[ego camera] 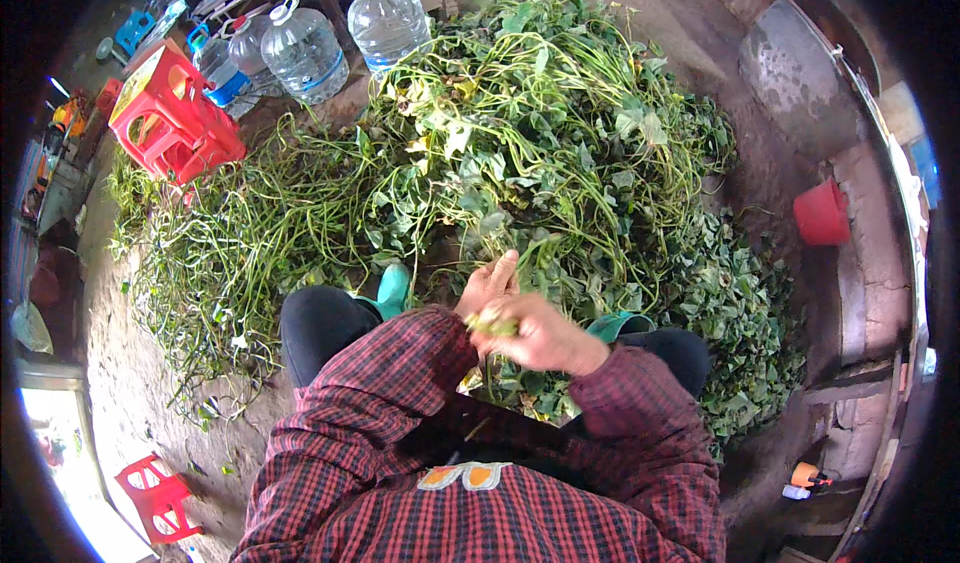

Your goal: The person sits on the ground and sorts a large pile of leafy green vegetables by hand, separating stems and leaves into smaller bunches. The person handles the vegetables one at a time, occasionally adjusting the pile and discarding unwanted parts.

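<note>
My right hand [546, 340] is closed around a small bundle of yellow-green stems [496, 324], slightly blurred. Just beyond it, partly covered, is my left hand [486, 287], with its thumb or a finger pointing away from me. The right hand hides much of the left, so whether the left holds anything does not show. Beyond both hands spreads a large heap of leafy green vines [525, 135]. To the left lie mostly bare vine stems [255, 225]; on the right is a pile of loose leaves [739, 338].
Stacked red plastic stools [176, 124] and several clear water jugs [304, 52] stand at the far left. Another red stool [156, 497] is at the lower left. A red bucket [821, 214] sits by the right wall. My green boots [392, 290] are among the vines.
</note>
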`<state>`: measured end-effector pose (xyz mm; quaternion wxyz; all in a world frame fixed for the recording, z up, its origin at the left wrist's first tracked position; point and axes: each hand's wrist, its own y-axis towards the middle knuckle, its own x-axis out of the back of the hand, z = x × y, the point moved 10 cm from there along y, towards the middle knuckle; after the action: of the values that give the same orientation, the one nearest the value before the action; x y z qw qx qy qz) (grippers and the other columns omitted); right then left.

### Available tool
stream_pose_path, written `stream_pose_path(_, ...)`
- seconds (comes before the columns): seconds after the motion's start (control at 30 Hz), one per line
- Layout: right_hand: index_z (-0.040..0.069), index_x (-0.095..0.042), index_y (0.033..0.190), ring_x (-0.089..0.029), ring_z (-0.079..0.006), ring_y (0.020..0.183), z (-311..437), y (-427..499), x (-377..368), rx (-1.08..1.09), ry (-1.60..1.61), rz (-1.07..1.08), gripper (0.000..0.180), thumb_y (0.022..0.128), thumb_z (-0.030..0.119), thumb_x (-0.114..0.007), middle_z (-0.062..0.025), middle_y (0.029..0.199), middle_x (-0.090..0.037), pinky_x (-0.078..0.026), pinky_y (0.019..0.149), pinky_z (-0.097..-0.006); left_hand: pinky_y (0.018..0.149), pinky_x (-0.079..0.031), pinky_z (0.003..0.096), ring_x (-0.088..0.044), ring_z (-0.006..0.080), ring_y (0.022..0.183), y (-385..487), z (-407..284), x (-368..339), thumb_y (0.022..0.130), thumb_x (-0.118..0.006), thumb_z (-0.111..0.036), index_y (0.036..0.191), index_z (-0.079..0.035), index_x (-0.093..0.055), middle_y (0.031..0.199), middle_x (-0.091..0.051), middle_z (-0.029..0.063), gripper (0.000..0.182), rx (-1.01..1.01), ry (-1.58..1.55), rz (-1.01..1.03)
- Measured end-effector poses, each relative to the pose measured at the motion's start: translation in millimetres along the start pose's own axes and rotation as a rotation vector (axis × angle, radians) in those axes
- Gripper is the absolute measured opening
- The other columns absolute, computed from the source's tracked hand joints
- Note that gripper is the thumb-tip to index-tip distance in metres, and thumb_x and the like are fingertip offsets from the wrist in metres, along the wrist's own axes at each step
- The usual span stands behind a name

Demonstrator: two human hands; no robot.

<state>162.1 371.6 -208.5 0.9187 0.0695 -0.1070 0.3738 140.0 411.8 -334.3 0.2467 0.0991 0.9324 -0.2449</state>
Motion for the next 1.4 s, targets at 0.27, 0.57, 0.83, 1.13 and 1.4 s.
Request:
stream_pose_path(0.27, 0.006, -0.050, 0.092, -0.030, -0.0044, 0.044, -70, -36, 77, -0.432, 0.817, -0.551, 0.024, 0.088, 0.029, -0.055, 0.0096, 0.053, -0.031, -0.026, 0.044, -0.0214, 0.047, -0.034, 0.0210, -0.044, 0.0078, 0.050, -27, -55, -32, 0.094, -0.046, -0.023, 0.099, -0.003, -0.053, 0.061, -0.050, 0.0013, 0.023, -0.121, 0.022, 0.138)
stream_pose_path(0.57, 0.004, -0.059, 0.104, -0.032, -0.0044, 0.052, -76, -23, 74, -0.257, 1.107, -0.500, 0.026, 0.088, 0.024, -0.055, 0.0088, 0.061, -0.034, -0.023, 0.049, -0.0193, 0.059, -0.040, 0.0232, -0.048, 0.0077, 0.064, -43, -30, -60, 0.091, -0.051, -0.015, 0.100, -0.001, -0.054, 0.072, -0.053, -0.0002, 0.017, -0.080, 0.418, 0.436)
stream_pose_path(0.83, 0.007, -0.058, 0.102, -0.042, -0.0031, 0.056, -57, -22, 85, -0.266, 0.523, -0.585, 0.016, 0.086, 0.007, -0.053, 0.0026, 0.071, -0.053, -0.034, 0.049, -0.0190, 0.063, -0.045, 0.0247, -0.049, 0.0086, 0.064, -41, -75, -40, 0.090, -0.053, -0.015, 0.099, 0.002, -0.054, 0.074, -0.056, 0.0032, 0.020, -0.435, 0.545, 0.045)
stream_pose_path(1.13, 0.002, -0.059, 0.080, -0.056, -0.0360, 0.063, -42, -9, 80, -0.188, -0.513, -0.397, 0.013, 0.076, 0.015, -0.061, -0.0183, 0.068, -0.058, -0.044, 0.055, -0.0405, 0.053, -0.039, 0.0273, -0.039, 0.0099, 0.057, -36, -70, -18, 0.087, -0.056, -0.014, 0.086, -0.001, -0.054, 0.060, -0.048, 0.0056, 0.013, -0.419, 0.920, -0.145)
stream_pose_path(1.4, -0.003, -0.057, 0.083, -0.055, -0.0284, 0.061, -55, -19, 72, -0.369, -0.246, -0.373, 0.018, 0.079, 0.015, -0.059, -0.0188, 0.069, -0.057, -0.043, 0.059, -0.0384, 0.064, -0.048, 0.0320, -0.060, 0.0230, 0.069, -40, -85, -31, 0.078, -0.057, -0.007, 0.088, -0.002, -0.054, 0.075, -0.059, 0.0131, 0.011, -0.574, 1.088, -0.173)
